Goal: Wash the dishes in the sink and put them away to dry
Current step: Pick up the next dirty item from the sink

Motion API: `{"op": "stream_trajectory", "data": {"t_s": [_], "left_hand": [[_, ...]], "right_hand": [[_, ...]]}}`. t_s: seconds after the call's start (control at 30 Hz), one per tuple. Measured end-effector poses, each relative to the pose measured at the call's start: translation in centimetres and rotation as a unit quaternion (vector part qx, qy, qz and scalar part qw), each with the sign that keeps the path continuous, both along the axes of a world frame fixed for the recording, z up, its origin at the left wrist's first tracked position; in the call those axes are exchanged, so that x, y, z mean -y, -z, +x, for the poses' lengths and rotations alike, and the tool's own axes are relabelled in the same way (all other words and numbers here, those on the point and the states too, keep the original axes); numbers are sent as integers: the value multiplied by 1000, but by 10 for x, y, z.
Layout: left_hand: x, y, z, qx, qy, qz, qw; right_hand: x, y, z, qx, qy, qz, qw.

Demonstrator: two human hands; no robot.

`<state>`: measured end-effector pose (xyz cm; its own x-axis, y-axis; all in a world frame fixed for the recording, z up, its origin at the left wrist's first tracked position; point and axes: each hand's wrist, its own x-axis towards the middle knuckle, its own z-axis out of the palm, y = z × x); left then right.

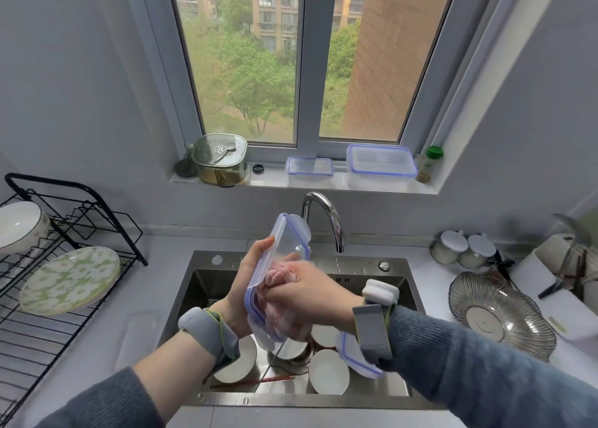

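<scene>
Over the steel sink [207, 278] my left hand [246, 282] grips a clear plastic container lid [284, 243] with blue clips, held on edge. My right hand [310, 295] holds a pink cloth [280, 277] pressed against the lid's face. Several white bowls [328, 371] lie in the sink bottom beside red chopsticks [275, 379]. A second clear piece with a blue rim [356, 356] shows below my right wrist. The tap [326, 217] arches behind the lid; no water is visible.
A black wire drying rack [74, 220] at the left holds a white bowl [19, 225] and a green floral plate [69, 280]. The windowsill carries two clear boxes [380, 162], a green lidded pot [220, 159] and a spice jar. A ribbed glass plate [498, 314] and jars stand right.
</scene>
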<state>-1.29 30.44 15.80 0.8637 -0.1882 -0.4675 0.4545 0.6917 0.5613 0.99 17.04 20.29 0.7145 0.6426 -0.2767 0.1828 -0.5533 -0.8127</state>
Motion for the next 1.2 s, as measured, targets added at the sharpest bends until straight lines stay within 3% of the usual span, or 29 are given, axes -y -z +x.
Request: {"op": "stream_trajectory", "data": {"t_s": [0.2,0.4,0.53,0.6,0.7,0.83,1.0,1.07,1.2], "left_hand": [[8,-2,-4,37,60,-8,998],[15,-10,8,64,74,93,991],[19,-43,25,120,83,237,961],[21,-61,37,189,84,360,910],[25,-78,69,250,94,528,806],[40,-108,120,307,96,644,694],[61,-129,213,364,137,773,501],[68,-128,253,366,161,793,459],[86,-122,323,347,212,815,413]], "right_hand": [[7,14,60,61,136,46,988],[23,11,75,125,151,1,981],[50,4,89,116,147,-45,981],[64,-2,96,120,149,-37,981],[90,-12,109,127,158,-34,979],[125,-18,139,126,177,-21,976],[165,-32,181,114,179,-27,977],[181,-30,198,107,189,-34,976],[210,-21,228,95,200,-46,974]]}}
